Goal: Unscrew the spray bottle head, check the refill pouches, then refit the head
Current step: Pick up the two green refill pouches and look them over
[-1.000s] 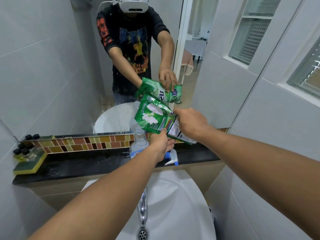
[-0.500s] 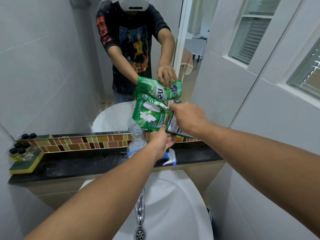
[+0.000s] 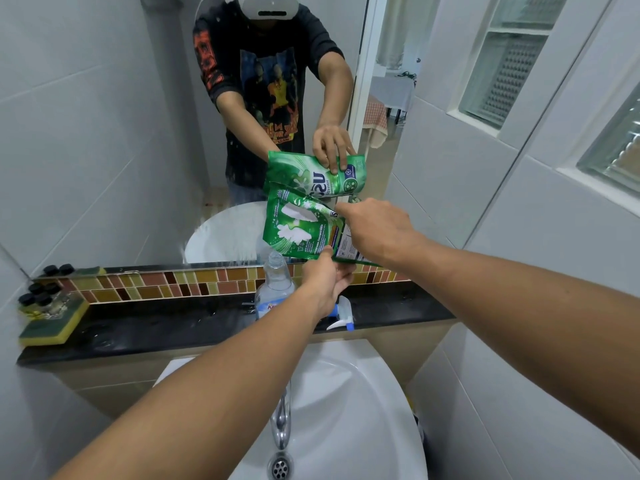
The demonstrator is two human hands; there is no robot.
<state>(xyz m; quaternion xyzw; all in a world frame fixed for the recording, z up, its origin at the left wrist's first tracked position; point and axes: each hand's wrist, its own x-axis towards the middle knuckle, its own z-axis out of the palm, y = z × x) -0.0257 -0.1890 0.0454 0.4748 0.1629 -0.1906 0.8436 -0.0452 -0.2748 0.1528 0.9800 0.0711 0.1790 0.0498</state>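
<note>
Both my hands hold a green refill pouch [image 3: 298,230] up in front of the mirror. My left hand [image 3: 325,278] pinches its lower edge from below. My right hand [image 3: 377,226] grips its right side. A clear spray bottle [image 3: 275,289] stands open-necked on the black ledge [image 3: 156,327], just left of my left hand and under the pouch. Its white and blue spray head [image 3: 341,315] lies on the ledge behind my left wrist, partly hidden.
A mirror behind the ledge reflects the pouch and a person. A yellow-green sponge [image 3: 52,323] with several small black-capped bottles [image 3: 41,296] sits at the ledge's left end. The white basin [image 3: 363,403] and chrome tap [image 3: 282,420] lie below my arms. Tiled wall at right.
Both hands have raised the pouch slightly and tilted it, keeping the same grips. The bottle and spray head stay put on the ledge.
</note>
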